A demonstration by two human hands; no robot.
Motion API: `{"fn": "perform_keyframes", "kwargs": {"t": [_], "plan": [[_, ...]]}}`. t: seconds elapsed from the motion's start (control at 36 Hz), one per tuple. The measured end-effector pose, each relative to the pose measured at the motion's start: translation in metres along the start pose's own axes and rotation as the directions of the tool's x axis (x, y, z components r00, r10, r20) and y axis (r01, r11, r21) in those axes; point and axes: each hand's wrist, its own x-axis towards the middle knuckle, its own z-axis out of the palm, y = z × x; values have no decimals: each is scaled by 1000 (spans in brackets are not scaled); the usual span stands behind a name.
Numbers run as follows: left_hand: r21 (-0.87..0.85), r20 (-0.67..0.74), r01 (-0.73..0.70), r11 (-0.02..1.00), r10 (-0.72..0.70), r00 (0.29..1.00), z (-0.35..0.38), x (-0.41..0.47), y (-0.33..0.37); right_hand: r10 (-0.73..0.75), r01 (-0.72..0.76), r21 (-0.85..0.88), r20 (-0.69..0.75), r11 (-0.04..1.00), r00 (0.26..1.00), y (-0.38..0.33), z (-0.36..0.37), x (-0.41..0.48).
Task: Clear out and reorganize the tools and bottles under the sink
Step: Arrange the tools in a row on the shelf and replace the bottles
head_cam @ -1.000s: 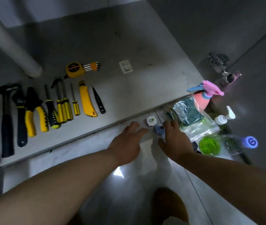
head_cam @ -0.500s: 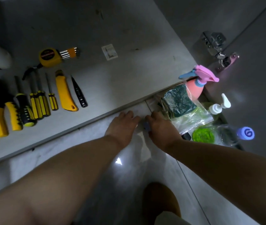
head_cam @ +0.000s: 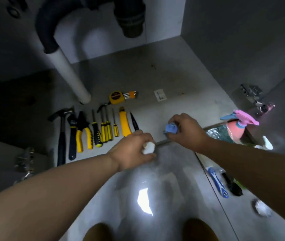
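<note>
My left hand (head_cam: 134, 150) is closed around a small white round part (head_cam: 149, 147) just above the cabinet's front edge. My right hand (head_cam: 185, 131) grips a small blue cap-like part (head_cam: 171, 128) over the cabinet floor (head_cam: 181, 80). A row of tools lies on that floor to the left: a hammer (head_cam: 61, 136), a wrench (head_cam: 72, 134), yellow pliers (head_cam: 83, 134), several yellow screwdrivers (head_cam: 106, 131), a yellow utility knife (head_cam: 125, 125) and a black tester pen (head_cam: 134, 123). Behind them lies a yellow tape measure (head_cam: 116, 97) with a hex key set (head_cam: 130, 94).
A pink spray bottle (head_cam: 236, 127) stands at the right beside a plastic bag of scourers (head_cam: 216, 134) and a white pump top (head_cam: 267, 144). A blue-handled brush (head_cam: 217, 182) lies on the tile floor. A white drain pipe (head_cam: 68, 73) drops to the cabinet floor. Door hinges (head_cam: 250, 93) flank the opening.
Both hands have lifted from the floor at the cabinet edge, the left with the white part and the right with the blue part. My view has tilted up to the pipes.
</note>
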Motion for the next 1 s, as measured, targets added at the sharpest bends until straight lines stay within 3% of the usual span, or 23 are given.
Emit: {"fn": "perform_keyframes", "kwargs": {"t": [0.08,0.14,0.19,0.31,0.39,0.53,0.81,0.89,1.0], "plan": [[-245,-197,104,964,-154,968,-15,2,-12,20,-20,-19,34,1000,999,-27,0,29],[-450,-252,145,881,-281,926,-17,4,-20,32,-31,-36,29,999,999,-41,5,44],[-621,-275,167,765,-413,868,-17,6,-27,38,-37,-46,20,998,999,-53,14,57],[-889,-226,127,439,-664,713,-20,10,-43,54,-54,-79,-2,995,999,-65,38,85],[-950,-179,63,306,-700,692,-24,12,-52,87,-88,-83,-22,993,996,-66,54,106],[-980,-140,-8,198,-663,736,-25,15,-57,156,-161,-54,-88,985,984,-65,70,137],[-977,-102,34,209,-604,791,-24,14,-59,227,-218,74,-142,973,964,-67,73,127],[-964,-93,76,255,-588,804,-26,14,-57,19,-13,43,-149,999,989,-67,71,99],[-927,-109,129,353,-581,807,-29,14,-53,-282,279,55,39,959,959,-74,67,63]]}}
